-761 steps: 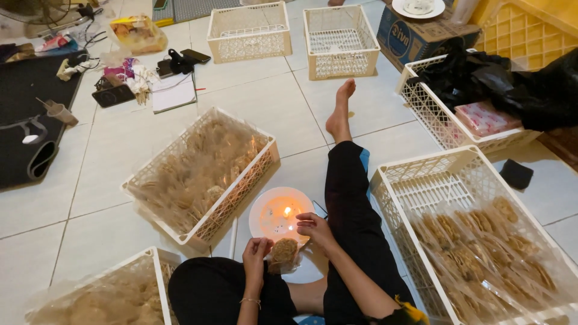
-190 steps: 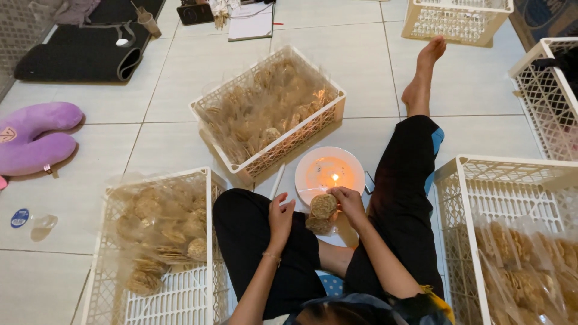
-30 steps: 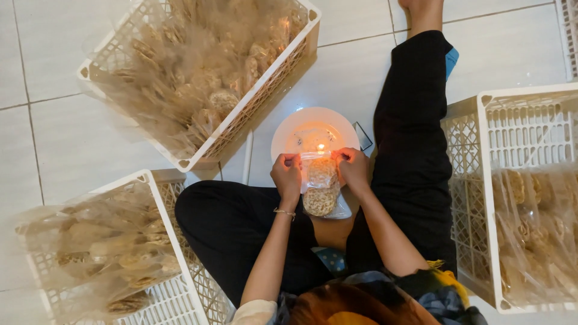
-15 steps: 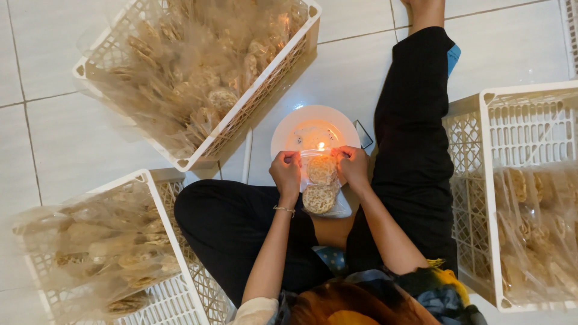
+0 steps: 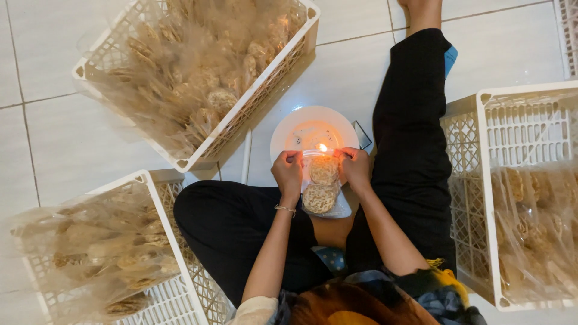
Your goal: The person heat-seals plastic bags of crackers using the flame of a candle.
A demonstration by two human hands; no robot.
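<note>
So my left hand (image 5: 289, 173) and right hand (image 5: 355, 168) both have their fingers pinched tight on the top corners of a small clear plastic bag (image 5: 322, 188), one hand on each side, stretching the open edge flat between them. Two round brownish crackers (image 5: 321, 185) sit stacked inside the bag, one above the other, and the bag hangs down over my lap. The top edge of it is right at a little candle flame (image 5: 323, 148), which burns on a round white plate (image 5: 295, 127) on the tiled floor (image 5: 355, 78) just in front of my crossed legs in black trousers (image 5: 415, 144). There's a thin bracelet (image 5: 284, 209) on my left wrist. Further out I'm basically boxed in by white plastic crates: one up ahead to my left (image 5: 250, 108) piled with bagged crackers, one close at my left knee (image 5: 158, 238) also with filled bags in it, and one on my right (image 5: 466, 198) with more bags lying at its far side.
</note>
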